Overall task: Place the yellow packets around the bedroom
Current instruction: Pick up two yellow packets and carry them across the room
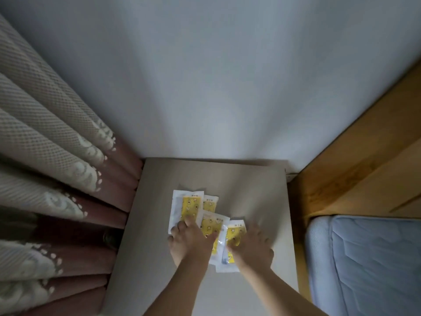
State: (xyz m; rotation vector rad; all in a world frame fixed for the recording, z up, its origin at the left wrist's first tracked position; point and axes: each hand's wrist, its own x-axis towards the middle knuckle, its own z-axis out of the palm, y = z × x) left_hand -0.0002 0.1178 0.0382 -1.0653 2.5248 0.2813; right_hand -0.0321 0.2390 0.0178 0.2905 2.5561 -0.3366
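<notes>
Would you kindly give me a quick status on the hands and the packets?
Left hand flat on the yellow packets; right hand on the nearest packet, grip unclear. Four packets overlapping on the bedside table. Nothing in the way.

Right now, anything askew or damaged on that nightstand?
No damage visible. The yellow packets lie in a loose overlapping pile on the nightstand top, skewed at different angles. The left hand and right hand rest on them. Whether either grips one is unclear.

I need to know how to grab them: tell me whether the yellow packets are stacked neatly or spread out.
Spread out: the yellow packets lie flat, fanned and overlapping on the bedside table, with the left hand and right hand on them.
</notes>
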